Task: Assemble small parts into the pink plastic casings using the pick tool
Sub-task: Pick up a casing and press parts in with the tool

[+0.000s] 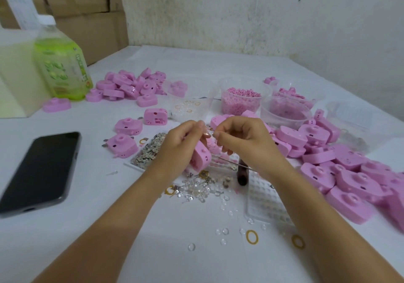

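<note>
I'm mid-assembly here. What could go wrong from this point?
1. The small part pinched by the right hand near the pink casing in the left hand could drop into the loose clear parts below and get lost.
2. The right forearm might sweep the yellow rings off the table.
</note>
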